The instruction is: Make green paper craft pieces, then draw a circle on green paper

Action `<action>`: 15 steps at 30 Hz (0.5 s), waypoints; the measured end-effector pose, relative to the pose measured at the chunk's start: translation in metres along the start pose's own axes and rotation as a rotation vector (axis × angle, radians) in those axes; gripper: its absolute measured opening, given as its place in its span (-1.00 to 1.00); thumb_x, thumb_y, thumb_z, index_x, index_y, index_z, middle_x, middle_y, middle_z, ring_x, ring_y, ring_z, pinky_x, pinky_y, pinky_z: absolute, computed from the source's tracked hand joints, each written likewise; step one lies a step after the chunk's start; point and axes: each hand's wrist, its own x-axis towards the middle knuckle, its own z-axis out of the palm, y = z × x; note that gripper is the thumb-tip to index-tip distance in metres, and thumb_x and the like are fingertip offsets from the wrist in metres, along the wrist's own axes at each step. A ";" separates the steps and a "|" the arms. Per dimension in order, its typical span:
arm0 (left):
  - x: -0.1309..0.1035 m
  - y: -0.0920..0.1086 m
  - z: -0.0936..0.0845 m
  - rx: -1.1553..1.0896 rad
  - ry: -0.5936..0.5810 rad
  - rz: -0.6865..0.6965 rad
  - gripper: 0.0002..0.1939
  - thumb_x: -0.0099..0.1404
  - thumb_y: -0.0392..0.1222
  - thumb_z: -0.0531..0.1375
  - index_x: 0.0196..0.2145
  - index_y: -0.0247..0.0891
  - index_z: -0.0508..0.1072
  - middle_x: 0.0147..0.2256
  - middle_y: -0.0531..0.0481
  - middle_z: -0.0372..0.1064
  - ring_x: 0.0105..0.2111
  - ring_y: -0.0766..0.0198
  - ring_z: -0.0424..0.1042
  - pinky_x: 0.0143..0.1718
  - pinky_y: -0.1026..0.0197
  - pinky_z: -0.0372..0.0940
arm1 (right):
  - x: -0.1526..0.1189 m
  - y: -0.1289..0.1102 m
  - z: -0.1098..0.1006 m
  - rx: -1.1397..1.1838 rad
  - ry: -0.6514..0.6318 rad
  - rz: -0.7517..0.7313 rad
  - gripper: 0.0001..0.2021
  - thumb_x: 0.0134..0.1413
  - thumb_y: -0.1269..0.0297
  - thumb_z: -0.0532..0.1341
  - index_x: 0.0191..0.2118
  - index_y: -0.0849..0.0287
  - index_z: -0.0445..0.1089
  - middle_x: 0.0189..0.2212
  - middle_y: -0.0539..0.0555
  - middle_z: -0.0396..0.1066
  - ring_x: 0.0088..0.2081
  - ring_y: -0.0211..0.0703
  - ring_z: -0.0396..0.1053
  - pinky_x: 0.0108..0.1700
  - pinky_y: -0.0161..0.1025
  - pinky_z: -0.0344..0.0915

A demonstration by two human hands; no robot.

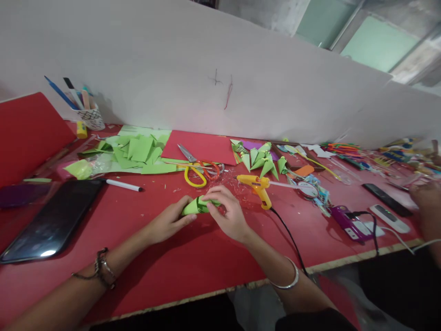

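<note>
A single head-worn camera is looking forward and down from above the near edge of the red table (193, 262) — the left hand (172, 218) and right hand (231, 214) are lying near the middle of its view, with the forearms (134, 246) running up from the lower part. It is facing the pale wall (155, 59) behind the tabletop, whose upper edge is sloping down toward the right, and it is sitting far enough back to be covering a wide stretch of table — the hands are taking up only a small share.
</note>
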 end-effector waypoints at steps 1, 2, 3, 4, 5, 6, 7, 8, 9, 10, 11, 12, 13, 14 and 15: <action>0.000 0.001 -0.001 -0.001 -0.006 0.002 -0.75 0.25 -0.02 -0.06 -0.26 -0.26 0.16 -0.43 0.10 0.12 -0.44 0.36 0.13 -0.39 0.30 0.12 | 0.000 0.000 0.000 0.005 -0.001 -0.008 -0.85 0.07 0.41 0.05 -0.25 0.12 0.32 -0.30 0.06 0.28 -0.21 -0.22 0.27 -0.14 -0.21 0.25; 0.000 0.001 -0.001 -0.001 -0.012 0.003 -0.75 0.25 -0.02 -0.06 -0.28 -0.26 0.16 -0.43 0.10 0.12 -0.44 0.36 0.13 -0.40 0.30 0.11 | 0.000 0.000 0.000 0.011 -0.003 -0.013 -0.85 0.07 0.40 0.06 -0.25 0.12 0.31 -0.30 0.06 0.29 -0.21 -0.22 0.28 -0.14 -0.20 0.25; 0.001 0.002 -0.002 0.002 -0.015 0.003 -0.76 0.24 -0.01 -0.06 -0.29 -0.26 0.16 -0.44 0.10 0.11 -0.44 0.36 0.12 -0.40 0.31 0.10 | 0.000 0.000 0.000 0.016 -0.006 -0.016 -0.86 0.06 0.40 0.06 -0.24 0.12 0.30 -0.30 0.06 0.31 -0.21 -0.21 0.28 -0.14 -0.20 0.25; 0.001 0.002 -0.002 0.008 -0.018 0.002 -0.76 0.24 -0.01 -0.05 -0.31 -0.26 0.16 -0.45 0.11 0.10 -0.45 0.36 0.11 -0.41 0.31 0.10 | 0.000 0.001 0.000 0.020 -0.009 -0.017 -0.86 0.06 0.40 0.07 -0.24 0.12 0.30 -0.31 0.06 0.32 -0.20 -0.21 0.28 -0.14 -0.19 0.25; 0.001 0.002 -0.003 0.014 -0.021 0.000 -0.76 0.24 -0.01 -0.05 -0.31 -0.26 0.15 -0.45 0.11 0.09 -0.46 0.37 0.10 -0.42 0.31 0.09 | -0.001 0.001 0.000 0.026 -0.012 -0.017 -0.87 0.06 0.40 0.08 -0.25 0.12 0.30 -0.31 0.06 0.32 -0.20 -0.21 0.28 -0.14 -0.19 0.25; 0.001 0.003 -0.003 0.020 -0.025 -0.002 -0.76 0.24 -0.01 -0.05 -0.31 -0.26 0.15 -0.45 0.11 0.09 -0.46 0.37 0.10 -0.42 0.31 0.09 | -0.001 0.001 0.000 0.031 -0.015 -0.016 -0.87 0.05 0.40 0.09 -0.26 0.12 0.30 -0.31 0.06 0.32 -0.21 -0.21 0.29 -0.14 -0.20 0.25; 0.000 0.003 -0.004 0.025 -0.029 -0.003 -0.76 0.24 -0.01 -0.05 -0.31 -0.26 0.15 -0.46 0.11 0.09 -0.46 0.37 0.10 -0.42 0.31 0.08 | -0.001 0.001 -0.001 0.035 -0.021 -0.012 -0.88 0.05 0.39 0.09 -0.26 0.13 0.31 -0.31 0.06 0.31 -0.21 -0.22 0.29 -0.15 -0.21 0.26; 0.000 0.003 -0.004 0.030 -0.030 -0.005 -0.76 0.24 -0.01 -0.05 -0.30 -0.26 0.15 -0.45 0.11 0.09 -0.46 0.37 0.10 -0.42 0.31 0.08 | -0.001 0.001 -0.001 0.039 -0.024 -0.008 -0.89 0.05 0.39 0.10 -0.27 0.13 0.32 -0.31 0.06 0.30 -0.22 -0.22 0.29 -0.16 -0.22 0.26; 0.000 0.003 -0.005 0.034 -0.027 -0.007 -0.75 0.24 -0.01 -0.05 -0.29 -0.26 0.15 -0.45 0.11 0.10 -0.46 0.36 0.10 -0.42 0.31 0.09 | 0.000 0.001 -0.002 0.041 -0.026 -0.004 -0.89 0.04 0.39 0.11 -0.28 0.13 0.33 -0.31 0.06 0.29 -0.22 -0.23 0.29 -0.16 -0.23 0.26; 0.000 0.003 -0.005 0.037 -0.022 -0.006 -0.75 0.23 -0.01 -0.04 -0.28 -0.26 0.14 -0.44 0.10 0.11 -0.45 0.36 0.11 -0.41 0.31 0.09 | 0.000 0.001 -0.003 0.041 -0.030 -0.001 -0.89 0.03 0.39 0.12 -0.29 0.14 0.34 -0.31 0.06 0.28 -0.22 -0.24 0.28 -0.17 -0.24 0.26; 0.000 0.003 -0.005 0.041 -0.016 -0.005 -0.75 0.23 -0.01 -0.04 -0.27 -0.26 0.14 -0.42 0.09 0.12 -0.44 0.35 0.12 -0.40 0.31 0.10 | 0.000 0.001 -0.003 0.040 -0.033 -0.002 -0.89 0.03 0.39 0.13 -0.29 0.14 0.35 -0.31 0.06 0.26 -0.22 -0.24 0.28 -0.17 -0.24 0.26; 0.000 0.003 -0.006 0.046 -0.013 -0.003 -0.75 0.23 -0.02 -0.04 -0.26 -0.27 0.14 -0.42 0.09 0.13 -0.44 0.35 0.13 -0.40 0.30 0.10 | 0.000 0.000 -0.003 0.038 -0.038 -0.006 -0.89 0.02 0.39 0.13 -0.29 0.14 0.36 -0.31 0.06 0.26 -0.21 -0.24 0.28 -0.17 -0.25 0.25; 0.001 0.003 -0.006 0.053 -0.010 0.000 -0.74 0.23 -0.02 -0.04 -0.25 -0.27 0.14 -0.41 0.08 0.14 -0.43 0.35 0.14 -0.39 0.30 0.10 | 0.000 0.000 -0.004 0.036 -0.045 -0.013 -0.88 0.02 0.39 0.13 -0.29 0.14 0.36 -0.31 0.06 0.26 -0.21 -0.24 0.28 -0.16 -0.25 0.25; 0.001 0.002 -0.006 0.062 -0.009 0.001 -0.74 0.23 -0.02 -0.03 -0.24 -0.27 0.14 -0.41 0.08 0.15 -0.43 0.35 0.15 -0.40 0.30 0.11 | -0.001 0.000 -0.004 0.035 -0.055 -0.020 -0.88 0.02 0.39 0.13 -0.28 0.14 0.37 -0.30 0.06 0.26 -0.21 -0.23 0.28 -0.16 -0.25 0.25; 0.001 0.002 -0.006 0.075 -0.011 0.000 -0.74 0.22 -0.02 -0.02 -0.24 -0.27 0.15 -0.42 0.08 0.16 -0.44 0.35 0.15 -0.40 0.31 0.11 | -0.001 0.000 -0.004 0.032 -0.065 -0.025 -0.87 0.02 0.39 0.13 -0.27 0.13 0.37 -0.30 0.06 0.26 -0.21 -0.23 0.28 -0.16 -0.25 0.26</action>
